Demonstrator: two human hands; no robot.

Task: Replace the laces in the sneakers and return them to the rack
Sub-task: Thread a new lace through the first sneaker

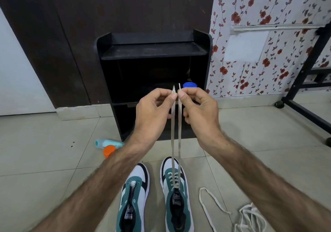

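Two sneakers sit near on the floor, toes pointing far toward the rack. The left sneaker (133, 198) has no lace. The right sneaker (176, 194) is partly laced, and its lace (175, 124) runs straight up and away in two long lines. The left hand (152, 110) pinches one end, the right hand (198, 110) pinches the other, side by side. Loose laces (249, 215) lie near right. Far behind stands the black rack (154, 52).
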